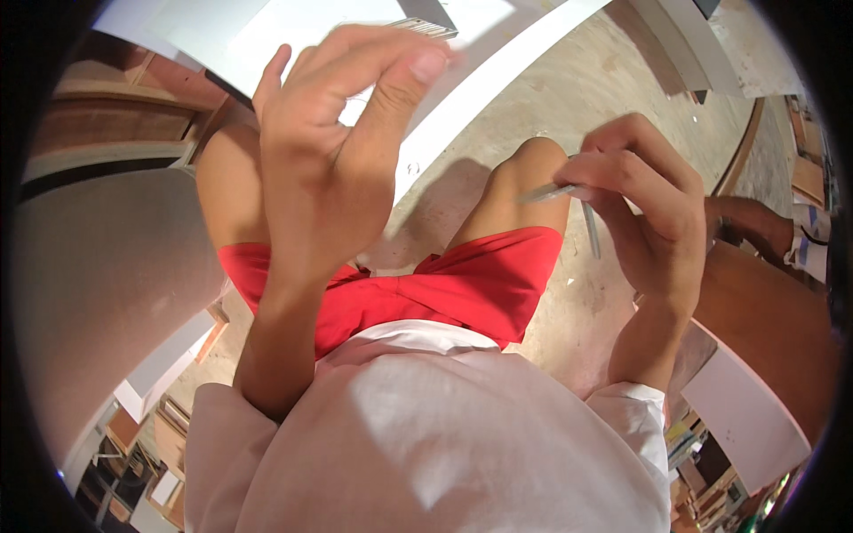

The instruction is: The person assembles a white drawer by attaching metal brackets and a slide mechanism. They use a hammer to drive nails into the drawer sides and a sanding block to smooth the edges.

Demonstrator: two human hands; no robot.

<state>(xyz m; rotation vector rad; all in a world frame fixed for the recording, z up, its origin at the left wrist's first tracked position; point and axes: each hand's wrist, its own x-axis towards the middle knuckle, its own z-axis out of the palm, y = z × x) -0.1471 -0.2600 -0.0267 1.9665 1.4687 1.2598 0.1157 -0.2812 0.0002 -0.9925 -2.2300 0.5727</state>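
Observation:
My left hand (342,151) is raised over a white panel (498,62), slightly blurred. Its thumb and forefinger press together, while the little finger sticks out; whatever the pinch may hold is hidden. Just beyond those fingertips lies a small striped strip (425,27) beside a grey piece on the white surface. On the right, above my knee, my right hand (653,195) is closed on a thin grey metal tool (546,192). One narrow arm of it points left and another hangs downward; its exact kind is unclear.
A brown board (764,329) and a white panel (746,417) stand at the right, near another person's arm (755,226). A large grey curved surface (107,266) fills the left side, below wooden shelving (124,124). Wood offcuts (169,435) lie at lower left.

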